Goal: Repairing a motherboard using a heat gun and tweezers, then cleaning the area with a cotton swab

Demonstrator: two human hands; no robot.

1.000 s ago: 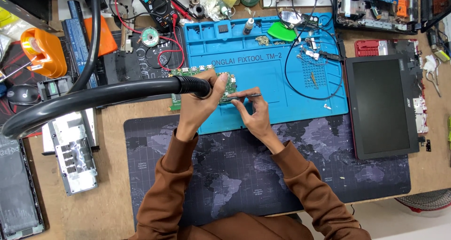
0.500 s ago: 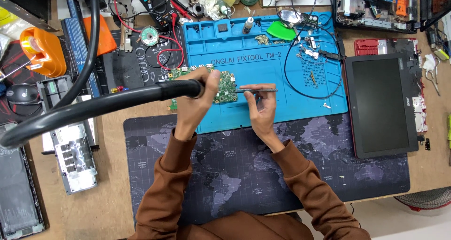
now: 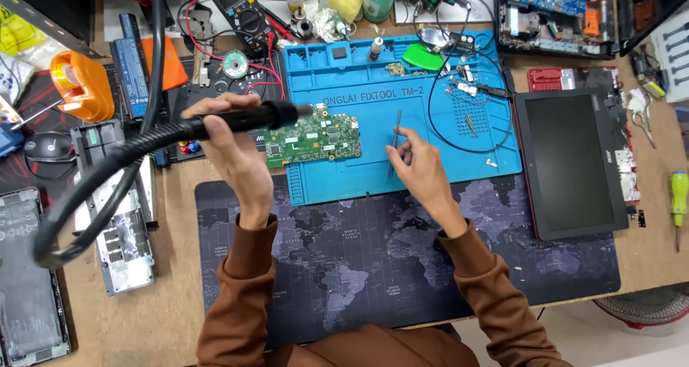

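Head view: your left hand (image 3: 233,141) is gripping a black hot-air wand (image 3: 262,117) w/ thick hose (image 3: 93,180), nozzle sitting just over the green circuit board (image 3: 313,136). Board is lying on the blue repair mat (image 3: 430,159), left-centre. Your right hand (image 3: 423,169) is pinching metal tweezers (image 3: 394,133) (tips pointing away from you), just right of the board, not touching it.

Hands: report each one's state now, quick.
Left hand: closed around the black hot-air handle.
Right hand: pinching the tweezers.
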